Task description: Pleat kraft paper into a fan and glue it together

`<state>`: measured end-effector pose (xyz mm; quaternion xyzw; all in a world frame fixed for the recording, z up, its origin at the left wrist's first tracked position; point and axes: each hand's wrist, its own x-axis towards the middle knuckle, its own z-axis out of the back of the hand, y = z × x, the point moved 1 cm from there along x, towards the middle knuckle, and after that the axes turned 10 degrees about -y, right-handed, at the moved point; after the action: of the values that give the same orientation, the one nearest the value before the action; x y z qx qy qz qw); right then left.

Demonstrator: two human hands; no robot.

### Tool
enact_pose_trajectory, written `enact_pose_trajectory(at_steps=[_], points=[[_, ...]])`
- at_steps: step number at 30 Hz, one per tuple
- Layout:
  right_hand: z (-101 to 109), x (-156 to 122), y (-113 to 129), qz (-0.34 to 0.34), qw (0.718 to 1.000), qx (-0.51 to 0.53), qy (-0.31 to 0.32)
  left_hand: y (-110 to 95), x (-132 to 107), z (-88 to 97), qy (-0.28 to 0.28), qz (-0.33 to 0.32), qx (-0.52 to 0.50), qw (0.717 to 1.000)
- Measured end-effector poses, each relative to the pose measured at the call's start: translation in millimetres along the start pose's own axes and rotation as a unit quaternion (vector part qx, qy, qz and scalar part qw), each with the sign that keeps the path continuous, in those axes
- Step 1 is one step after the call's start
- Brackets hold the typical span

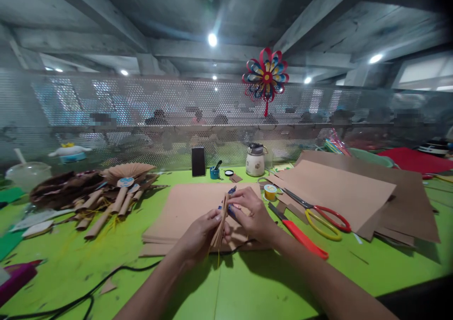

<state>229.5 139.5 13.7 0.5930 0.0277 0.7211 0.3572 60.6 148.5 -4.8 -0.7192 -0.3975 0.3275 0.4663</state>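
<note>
My left hand (pixel 200 232) is closed round the lower part of a folded, pleated strip of brown paper (pixel 220 225) held upright over the green table (pixel 247 287). My right hand (pixel 253 216) pinches the same pleated paper near its top, where a small blue bit shows between the fingers. Under both hands lies a stack of flat brown paper sheets (pixel 180 211).
Red-and-yellow scissors (pixel 323 216) and a red-handled cutter (pixel 300 237) lie right of my hands, beside large brown sheets (pixel 339 188) and a yellow tape roll (pixel 271 191). Finished paper fans (pixel 116 192) pile at left. A black cable (pixel 106 282), a jar (pixel 255 160) and a mesh screen stand behind.
</note>
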Motion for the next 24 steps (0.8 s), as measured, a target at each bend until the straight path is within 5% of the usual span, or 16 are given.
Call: enact_pose_trajectory(at_steps=[5,9,12,16,24], points=[[-8.0,-6.9,-3.6,-0.008,1.0,-0.009,0.023,1.0,2.4,4.2,-0.034,-0.001,-0.012,0.999],[-2.9,-2.6,-10.1,-0.041,0.999,-0.011,-0.031,0.0,6.0,9.3,-0.07,-0.009,-0.045,0.996],[8.9,7.5,-24.2,-0.108,0.992,-0.021,-0.057,-3.4,8.6,15.8,-0.113,-0.018,-0.061,0.992],[31.8,21.5,-50.3,-0.22,0.975,-0.034,-0.014,-10.9,10.7,24.8,-0.165,-0.023,-0.096,0.981],[77.4,19.0,-97.1,-0.279,0.957,-0.085,0.005,-15.7,10.3,26.0,-0.17,-0.018,-0.148,0.974]])
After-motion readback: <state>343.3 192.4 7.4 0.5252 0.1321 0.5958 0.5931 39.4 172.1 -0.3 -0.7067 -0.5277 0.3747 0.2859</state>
